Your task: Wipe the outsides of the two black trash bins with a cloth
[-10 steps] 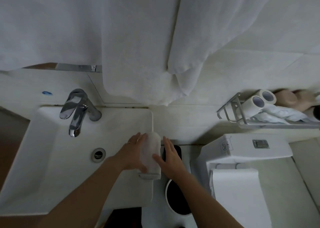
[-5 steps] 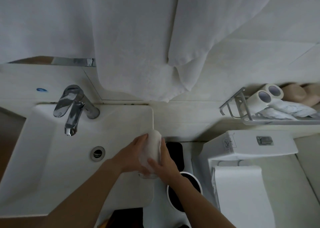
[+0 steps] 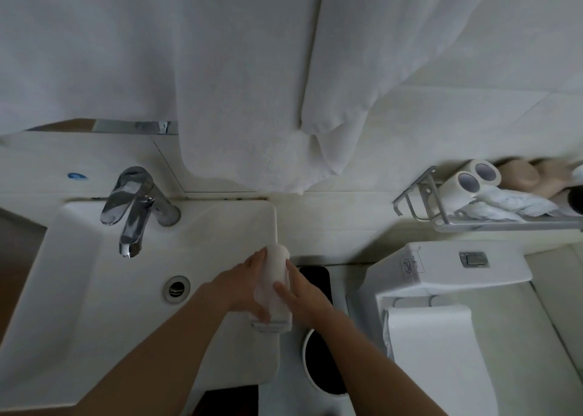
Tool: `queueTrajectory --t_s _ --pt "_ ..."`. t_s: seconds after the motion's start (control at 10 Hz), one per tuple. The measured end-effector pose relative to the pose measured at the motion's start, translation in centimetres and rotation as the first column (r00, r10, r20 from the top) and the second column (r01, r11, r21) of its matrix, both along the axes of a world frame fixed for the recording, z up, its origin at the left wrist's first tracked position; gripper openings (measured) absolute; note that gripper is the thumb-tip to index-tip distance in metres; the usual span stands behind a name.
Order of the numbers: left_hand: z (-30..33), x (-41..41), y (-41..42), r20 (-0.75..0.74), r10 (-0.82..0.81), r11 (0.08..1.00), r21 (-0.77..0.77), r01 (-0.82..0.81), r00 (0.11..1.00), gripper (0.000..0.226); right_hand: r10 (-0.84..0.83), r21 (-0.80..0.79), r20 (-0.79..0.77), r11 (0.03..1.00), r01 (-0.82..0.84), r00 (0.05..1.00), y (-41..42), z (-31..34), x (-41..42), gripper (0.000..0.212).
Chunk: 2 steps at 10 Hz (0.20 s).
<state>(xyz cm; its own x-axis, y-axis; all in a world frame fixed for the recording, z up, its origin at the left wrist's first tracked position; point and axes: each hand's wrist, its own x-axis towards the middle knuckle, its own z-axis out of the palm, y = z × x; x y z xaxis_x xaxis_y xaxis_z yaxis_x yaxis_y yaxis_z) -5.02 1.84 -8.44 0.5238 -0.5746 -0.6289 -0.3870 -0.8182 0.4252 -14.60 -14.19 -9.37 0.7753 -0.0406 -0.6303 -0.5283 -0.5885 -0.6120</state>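
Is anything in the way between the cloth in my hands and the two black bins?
Nothing visible. The cloth, held between left hand and right hand, hangs at the sink's edge, the square bin and round bin just beyond.

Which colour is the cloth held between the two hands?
White; the cloth shows in the head view.
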Motion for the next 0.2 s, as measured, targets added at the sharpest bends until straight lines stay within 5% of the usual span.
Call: queueTrajectory --t_s 0.2 --pt "5.9 1.9 -3.0 0.110 -0.088 0.993 0.092 0.078 0.990 0.098 0.015 -0.199 0.040 0.980 -0.007 0.999 -3.7 4.1 0.5 0.069"
